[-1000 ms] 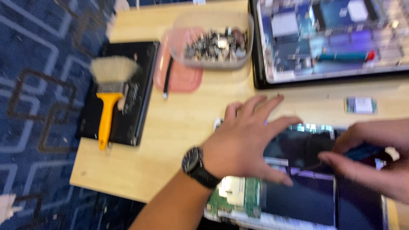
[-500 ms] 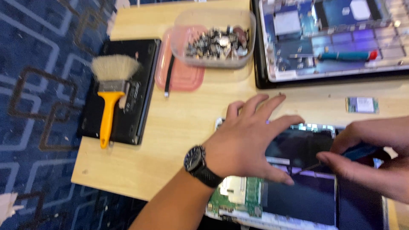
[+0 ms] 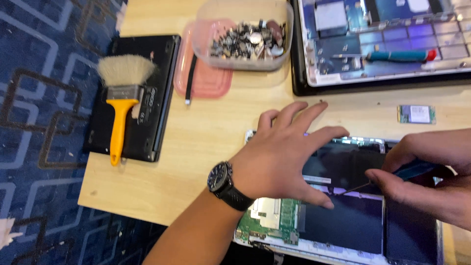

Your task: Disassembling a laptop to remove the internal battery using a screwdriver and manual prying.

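While the left hand (image 3: 284, 157) lies spread flat on the opened laptop (image 3: 343, 221), fingers wide and gripping nothing, it seems placed to pin the chassis to the table (image 3: 206, 132). The right hand (image 3: 431, 176) pinches a blue-handled screwdriver (image 3: 392, 175), its thin shaft angled down to the dark panel just beside the left thumb; the tip is too small to tell whether it sits in a screw. A green board (image 3: 274, 218) shows below the wrist. Farther back, within reach, stand a tub of screws (image 3: 245, 39) and a yellow-handled brush (image 3: 120, 98).
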